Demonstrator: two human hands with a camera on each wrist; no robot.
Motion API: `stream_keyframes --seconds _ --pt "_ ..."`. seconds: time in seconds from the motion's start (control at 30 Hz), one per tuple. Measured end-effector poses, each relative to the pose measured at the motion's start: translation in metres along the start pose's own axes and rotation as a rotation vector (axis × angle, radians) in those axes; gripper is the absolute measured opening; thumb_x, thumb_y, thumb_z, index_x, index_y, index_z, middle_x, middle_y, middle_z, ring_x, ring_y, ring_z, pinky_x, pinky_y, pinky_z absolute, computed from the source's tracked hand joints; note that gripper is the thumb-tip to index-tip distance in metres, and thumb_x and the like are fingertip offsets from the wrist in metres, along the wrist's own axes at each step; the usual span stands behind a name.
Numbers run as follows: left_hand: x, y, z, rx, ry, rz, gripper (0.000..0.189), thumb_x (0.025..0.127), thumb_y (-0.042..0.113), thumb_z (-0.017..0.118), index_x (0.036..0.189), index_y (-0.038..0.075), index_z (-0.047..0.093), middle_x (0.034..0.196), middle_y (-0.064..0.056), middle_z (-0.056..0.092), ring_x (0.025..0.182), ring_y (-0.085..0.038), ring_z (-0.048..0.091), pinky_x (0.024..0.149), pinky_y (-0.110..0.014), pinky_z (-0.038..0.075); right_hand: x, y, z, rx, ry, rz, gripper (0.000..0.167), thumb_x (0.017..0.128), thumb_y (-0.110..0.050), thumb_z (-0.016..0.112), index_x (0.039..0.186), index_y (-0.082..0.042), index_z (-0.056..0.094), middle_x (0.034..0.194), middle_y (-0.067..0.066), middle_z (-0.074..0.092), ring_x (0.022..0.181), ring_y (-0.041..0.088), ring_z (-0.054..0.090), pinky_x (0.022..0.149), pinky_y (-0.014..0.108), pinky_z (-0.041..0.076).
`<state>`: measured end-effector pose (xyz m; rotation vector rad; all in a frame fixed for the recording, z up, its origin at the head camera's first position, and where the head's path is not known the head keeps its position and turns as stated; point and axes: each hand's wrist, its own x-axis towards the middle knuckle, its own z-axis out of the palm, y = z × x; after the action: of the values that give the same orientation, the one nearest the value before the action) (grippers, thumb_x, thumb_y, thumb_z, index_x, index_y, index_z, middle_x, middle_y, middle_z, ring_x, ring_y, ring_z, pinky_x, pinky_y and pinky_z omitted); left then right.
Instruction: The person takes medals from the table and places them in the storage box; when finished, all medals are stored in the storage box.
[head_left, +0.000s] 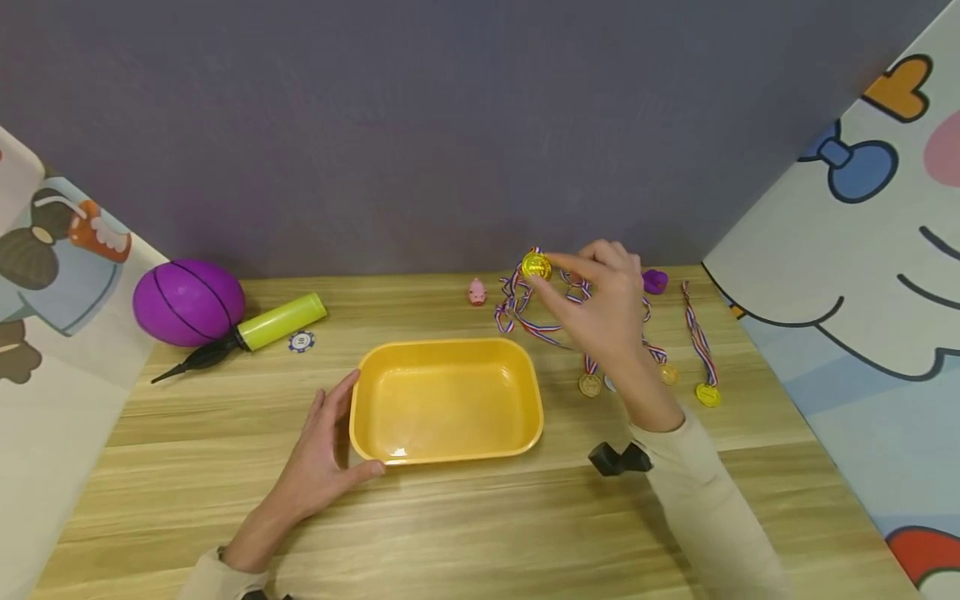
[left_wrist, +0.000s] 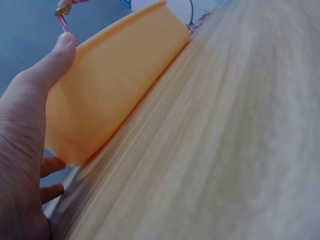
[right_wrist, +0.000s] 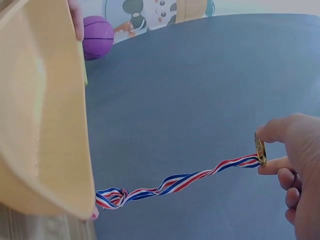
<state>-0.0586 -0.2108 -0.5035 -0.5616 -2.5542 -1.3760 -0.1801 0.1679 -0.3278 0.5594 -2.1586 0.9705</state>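
The head view looks forward and down across the counter (head_left: 465,533). The left wrist view sits low, near the yellow tray (left_wrist: 110,75); the right wrist view faces past it to the purple ball (right_wrist: 98,37), which the head view shares.

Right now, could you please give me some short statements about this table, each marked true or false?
The right hand pinches a gold medal. True.
The left hand touches the tray. True.
The pump is right of the tray. False: the pump is to its left.
The ball is green. False: the ball is purple.
The medal's ribbon is striped. True.
The pig is inside the tray. False: the pig is outside it.
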Motion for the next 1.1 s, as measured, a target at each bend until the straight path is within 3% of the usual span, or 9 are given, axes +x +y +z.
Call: stream_keyframes --seconds 0.27,0.6,0.93,1.1 --pt "0.000 -0.001 0.001 -0.013 0.005 0.013 0.125 0.084 0.073 0.087 0.178 0.020 0.023 0.168 -0.023 0.050 0.160 -0.007 0.035 0.138 -0.063 -0.001 0.010 -0.021 0.009 0.036 0.010 -0.108 0.030 0.086 -0.021 0.098 0.104 0.000 0.088 0.078 0.009 0.055 0.078 0.030 0.047 0.086 0.039 0.025" --pt "0.000 0.000 0.001 -0.009 0.001 0.016 0.125 0.084 0.072 0.087 0.178 0.019 0.022 0.169 -0.023 0.049 0.161 -0.006 0.034 0.138 -0.062 -0.001 0.012 -0.047 0.020 0.077 0.017 -0.183 0.030 0.084 -0.020 0.098 0.104 0.000 0.088 0.078 0.010 0.057 0.078 0.028 0.048 0.084 0.039 0.027" --pt "0.001 0.001 0.000 0.012 -0.001 0.020 0.126 0.084 0.071 0.087 0.178 0.017 0.022 0.168 -0.024 0.050 0.162 -0.024 0.039 0.139 -0.061 0.000 0.009 -0.069 0.030 0.148 0.009 -0.253 0.029 0.084 -0.017 0.098 0.104 0.000 0.088 0.079 0.008 0.057 0.078 0.026 0.049 0.083 0.042 0.031" --pt "0.001 0.001 0.000 0.020 -0.004 0.002 0.127 0.082 0.068 0.090 0.178 0.019 0.022 0.168 -0.023 0.050 0.162 -0.024 0.039 0.139 -0.060 0.001 0.010 -0.076 0.033 0.177 0.023 -0.276 0.030 0.082 -0.017 0.099 0.104 0.000 0.088 0.079 0.008 0.059 0.078 0.027 0.051 0.082 0.043 0.031"
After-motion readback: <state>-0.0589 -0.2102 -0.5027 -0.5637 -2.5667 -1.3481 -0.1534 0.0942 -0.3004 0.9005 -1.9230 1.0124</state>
